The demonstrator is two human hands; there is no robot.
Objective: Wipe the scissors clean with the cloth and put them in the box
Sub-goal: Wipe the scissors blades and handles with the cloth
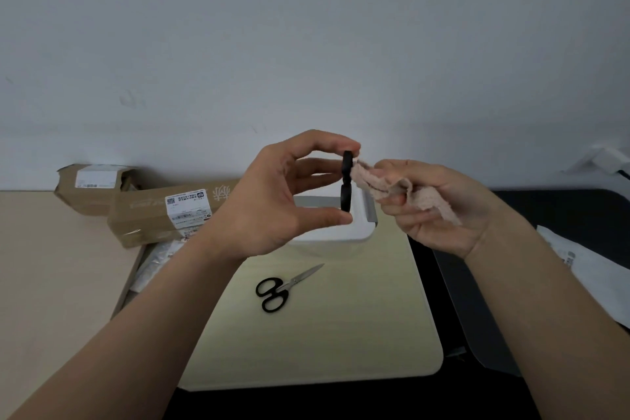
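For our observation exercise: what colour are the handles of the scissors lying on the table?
Black; the scissors show best in the head view.

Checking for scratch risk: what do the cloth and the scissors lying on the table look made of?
Cloth: soft pinkish-beige terry-like fabric, fuzzy nap, limp folds. Loose scissors: shiny silver blades, likely steel; glossy black handles, probably plastic.

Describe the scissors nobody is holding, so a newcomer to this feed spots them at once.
Find the pale mat in the middle, in front of the white box. The loose scissors lie flat on it, black handles nearest the person, silver blades pointing toward the box. Unlike the held pair, pinched in the left hand beside the cloth, nothing touches them.
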